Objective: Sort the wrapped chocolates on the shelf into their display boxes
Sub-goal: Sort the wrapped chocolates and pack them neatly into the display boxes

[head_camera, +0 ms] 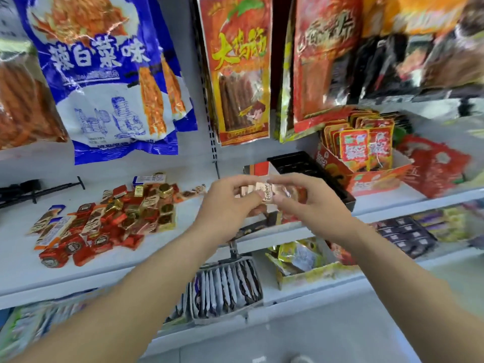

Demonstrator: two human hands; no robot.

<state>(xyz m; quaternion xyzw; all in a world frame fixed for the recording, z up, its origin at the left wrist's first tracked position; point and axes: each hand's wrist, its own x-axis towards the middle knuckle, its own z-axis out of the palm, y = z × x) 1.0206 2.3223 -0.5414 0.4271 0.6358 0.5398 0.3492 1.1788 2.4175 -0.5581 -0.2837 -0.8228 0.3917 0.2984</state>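
A loose pile of wrapped chocolates (pixel 104 218) in red, gold and white-and-orange wrappers lies on the white shelf (pixel 78 265) at the left. My left hand (pixel 227 205) and my right hand (pixel 309 203) meet above a display box (pixel 264 216) at the shelf's middle. Between their fingertips they pinch pale pink wrapped chocolates (pixel 264 191), one with dark lettering. Both hands hide most of the box's contents. Behind it a black plastic tray (pixel 296 163) with hollow compartments stands tilted.
A red carton of snack packets (pixel 366 158) stands right of the black tray. Large snack bags (pixel 104 74) hang above the shelf. A black rod (pixel 28 191) lies at the far left. Lower shelves hold boxes of sachets (pixel 227 286) and dark packets (pixel 408 231).
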